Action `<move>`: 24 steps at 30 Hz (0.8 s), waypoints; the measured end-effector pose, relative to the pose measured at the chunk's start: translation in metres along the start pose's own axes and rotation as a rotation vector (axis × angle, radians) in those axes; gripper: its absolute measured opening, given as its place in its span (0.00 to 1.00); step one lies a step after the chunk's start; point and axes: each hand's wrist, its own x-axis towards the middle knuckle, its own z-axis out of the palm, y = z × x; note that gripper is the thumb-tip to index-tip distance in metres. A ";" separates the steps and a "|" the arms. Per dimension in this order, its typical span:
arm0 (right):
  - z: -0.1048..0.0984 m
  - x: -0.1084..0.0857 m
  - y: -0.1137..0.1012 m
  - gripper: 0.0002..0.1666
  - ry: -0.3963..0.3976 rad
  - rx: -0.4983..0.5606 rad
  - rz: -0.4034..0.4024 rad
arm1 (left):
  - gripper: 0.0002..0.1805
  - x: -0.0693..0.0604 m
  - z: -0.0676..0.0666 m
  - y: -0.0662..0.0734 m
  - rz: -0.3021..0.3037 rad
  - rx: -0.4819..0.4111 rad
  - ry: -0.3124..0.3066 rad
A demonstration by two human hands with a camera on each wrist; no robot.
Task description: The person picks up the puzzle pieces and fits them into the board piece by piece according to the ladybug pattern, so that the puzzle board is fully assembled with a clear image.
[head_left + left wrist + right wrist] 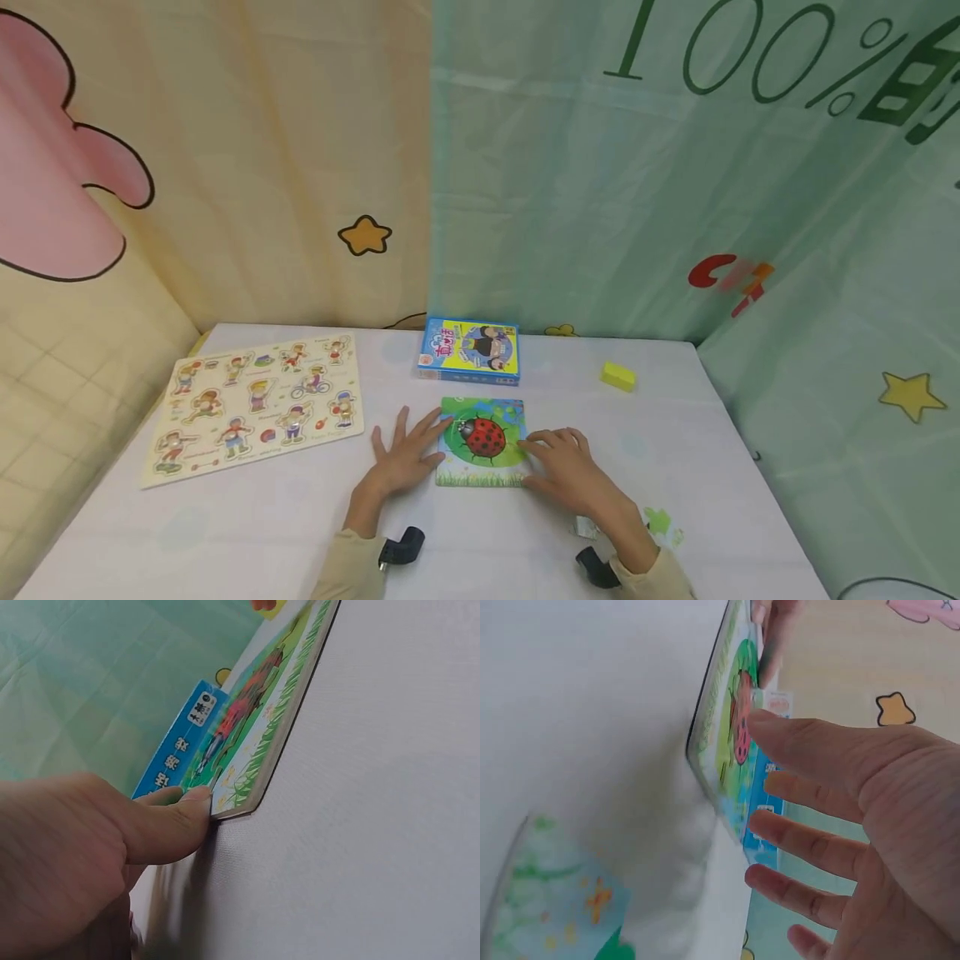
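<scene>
A square ladybug picture board (482, 463) lies on the white table, also in the left wrist view (262, 727) and the right wrist view (727, 712). My left hand (402, 461) is at its left edge, fingers spread; close up, the thumb and a finger of that hand (112, 832) touch the board's corner. At the right edge, my right hand (572, 472) has its fingers loosely extended. In the right wrist view this hand (900, 817) holds its thumb near the picture with the other fingers spread; whether they touch the board is unclear.
Behind the board lies a blue and yellow box (468, 350). A yellow block (618, 376) is at the back right, and a large puzzle board with figures (258, 408) at the left. A small picture piece (562, 900) is partly under my right forearm.
</scene>
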 end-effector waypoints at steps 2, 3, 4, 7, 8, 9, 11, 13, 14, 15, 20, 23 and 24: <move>-0.001 -0.007 0.003 0.29 -0.013 -0.001 0.007 | 0.31 0.000 -0.001 0.000 -0.008 0.007 -0.003; -0.001 -0.011 0.005 0.30 -0.018 -0.004 0.010 | 0.31 -0.001 -0.002 -0.001 -0.010 0.011 -0.008; -0.001 -0.015 0.006 0.30 -0.022 -0.005 0.014 | 0.31 -0.001 -0.002 -0.001 -0.012 0.018 -0.015; -0.002 -0.026 0.012 0.31 -0.036 0.002 0.029 | 0.31 -0.001 -0.003 -0.001 -0.004 0.035 -0.026; -0.003 -0.030 0.014 0.31 -0.040 0.011 0.034 | 0.31 -0.001 -0.004 -0.001 0.002 0.041 -0.024; -0.003 -0.034 0.016 0.32 -0.042 0.022 0.038 | 0.31 0.000 -0.005 -0.001 0.007 0.045 -0.023; -0.004 -0.042 0.021 0.33 -0.052 0.046 0.067 | 0.31 -0.001 -0.005 -0.001 0.012 0.059 -0.020; -0.003 -0.050 0.026 0.36 -0.053 0.066 0.099 | 0.31 -0.001 -0.006 -0.001 0.012 0.071 -0.023; -0.003 -0.054 0.028 0.37 -0.049 0.082 0.114 | 0.31 -0.001 -0.007 -0.001 0.012 0.077 -0.025; -0.002 -0.058 0.031 0.38 -0.041 0.087 0.127 | 0.31 0.000 -0.008 -0.002 0.012 0.081 -0.028; 0.000 -0.076 0.041 0.40 0.001 0.109 0.139 | 0.31 0.001 -0.010 0.000 0.017 0.087 -0.045; 0.002 -0.081 0.042 0.38 0.006 0.114 0.145 | 0.31 0.003 -0.010 0.000 0.022 0.086 -0.046; 0.002 -0.082 0.042 0.38 0.008 0.119 0.148 | 0.31 0.003 -0.010 -0.001 0.019 0.088 -0.050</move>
